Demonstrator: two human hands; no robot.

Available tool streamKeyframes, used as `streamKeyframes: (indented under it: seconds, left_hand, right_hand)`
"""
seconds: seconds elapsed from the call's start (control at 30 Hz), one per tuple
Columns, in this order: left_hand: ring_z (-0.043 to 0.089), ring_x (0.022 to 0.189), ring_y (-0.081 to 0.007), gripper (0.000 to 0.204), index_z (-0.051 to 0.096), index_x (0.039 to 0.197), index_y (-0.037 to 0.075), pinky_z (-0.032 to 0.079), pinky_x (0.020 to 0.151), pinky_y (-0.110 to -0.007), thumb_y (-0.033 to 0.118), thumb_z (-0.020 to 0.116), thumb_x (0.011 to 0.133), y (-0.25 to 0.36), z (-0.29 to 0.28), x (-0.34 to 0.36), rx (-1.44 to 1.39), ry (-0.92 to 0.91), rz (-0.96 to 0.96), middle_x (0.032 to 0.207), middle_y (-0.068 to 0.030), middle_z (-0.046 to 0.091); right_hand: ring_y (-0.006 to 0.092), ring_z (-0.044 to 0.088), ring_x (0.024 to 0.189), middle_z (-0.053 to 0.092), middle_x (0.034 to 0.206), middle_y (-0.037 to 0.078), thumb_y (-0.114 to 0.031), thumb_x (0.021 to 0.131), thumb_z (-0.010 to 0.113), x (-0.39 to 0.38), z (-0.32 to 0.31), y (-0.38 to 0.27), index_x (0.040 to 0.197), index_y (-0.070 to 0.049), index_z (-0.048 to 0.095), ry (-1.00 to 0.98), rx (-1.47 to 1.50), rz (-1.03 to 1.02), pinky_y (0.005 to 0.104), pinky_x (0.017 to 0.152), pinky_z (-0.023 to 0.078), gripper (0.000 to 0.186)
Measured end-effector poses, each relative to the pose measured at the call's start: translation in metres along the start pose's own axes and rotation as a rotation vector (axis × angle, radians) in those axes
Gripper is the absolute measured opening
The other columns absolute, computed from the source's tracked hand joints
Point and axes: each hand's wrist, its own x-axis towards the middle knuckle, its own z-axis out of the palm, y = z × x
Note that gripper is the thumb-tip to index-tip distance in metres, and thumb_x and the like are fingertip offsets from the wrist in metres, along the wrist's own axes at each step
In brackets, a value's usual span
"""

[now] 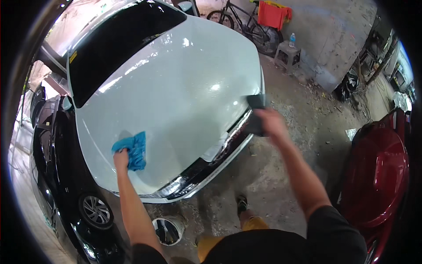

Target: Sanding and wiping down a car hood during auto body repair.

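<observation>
White hood gleams — left hand grips blue cloth, right hand a dark object.

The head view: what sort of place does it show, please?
Probably a car workshop: a black car stands beside a white car, and the left hand holds a blue cloth on the white hood.

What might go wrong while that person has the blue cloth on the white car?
The dark thing in the right hand, blurred here, might slip and fall to the floor. If grit is caught in the blue cloth in the left hand, it could scratch the shiny hood. The white bucket stands near the person's legs, so a careless step might knock it.
</observation>
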Motion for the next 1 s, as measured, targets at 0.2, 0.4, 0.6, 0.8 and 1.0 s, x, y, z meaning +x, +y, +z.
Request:
streamKeyframes:
  seconds: [0.2, 0.4, 0.6, 0.8, 1.0]
  left_hand:
    - [0.014, 0.148, -0.0486, 0.080, 0.029, 0.157, 0.028, 0.017, 0.112, -0.072, 0.069, 0.047, 0.092, 0.157, 0.146, -0.055, 0.498, 0.050, 0.348, 0.167, -0.0058, 0.016]
    - [0.011, 0.148, -0.0504, 0.088, 0.028, 0.157, 0.016, 0.015, 0.112, -0.072, 0.070, 0.049, 0.090, 0.347, 0.259, -0.059, 0.492, 0.022, 0.206, 0.166, -0.0125, 0.017]
    - [0.013, 0.147, -0.0538, 0.077, 0.030, 0.157, 0.028, 0.015, 0.109, -0.077, 0.067, 0.047, 0.092, 0.447, 0.334, 0.016, 0.406, 0.061, 0.166, 0.166, -0.0021, 0.019]
    - [0.012, 0.149, -0.0479, 0.078, 0.032, 0.156, 0.026, 0.013, 0.114, -0.071, 0.067, 0.047, 0.091, 0.583, 0.423, 0.036, 0.479, -0.101, 0.461, 0.166, -0.0014, 0.021]
    - [0.019, 0.147, -0.0461, 0.079, 0.034, 0.155, 0.023, 0.018, 0.112, -0.071, 0.054, 0.062, 0.087, 0.604, 0.492, -0.053, 0.485, -0.149, 0.724, 0.163, -0.0022, 0.027]
  right_hand:
    - [0.0224, 0.066, 0.083, 0.065, 0.092, 0.006, -0.022, 0.085, 0.067, -0.163, -0.310, 0.115, 0.107, -0.008, 0.063, 0.683, 0.477, 0.205, 0.0390, 0.077, 0.057, 0.025]
    - [0.0278, 0.069, 0.091, 0.069, 0.100, 0.010, -0.017, 0.083, 0.065, -0.258, -0.365, 0.185, 0.107, -0.005, 0.063, 0.866, 0.831, 0.259, 0.0414, 0.082, 0.059, 0.027]
    - [0.0368, 0.067, 0.104, 0.068, 0.115, 0.018, -0.022, 0.085, 0.062, -0.216, -0.392, 0.164, 0.122, 0.002, 0.060, 0.727, 0.909, 0.294, 0.0507, 0.097, 0.053, 0.044]
    - [0.0361, 0.067, 0.099, 0.070, 0.108, 0.016, -0.025, 0.083, 0.065, -0.103, -0.486, 0.158, 0.115, -0.005, 0.064, 0.615, 0.689, 0.695, 0.0520, 0.092, 0.053, 0.038]
    - [0.0322, 0.069, 0.090, 0.071, 0.100, 0.012, -0.028, 0.088, 0.062, 0.011, -0.577, 0.112, 0.110, -0.006, 0.065, 0.588, 0.569, 0.711, 0.0497, 0.083, 0.057, 0.031]
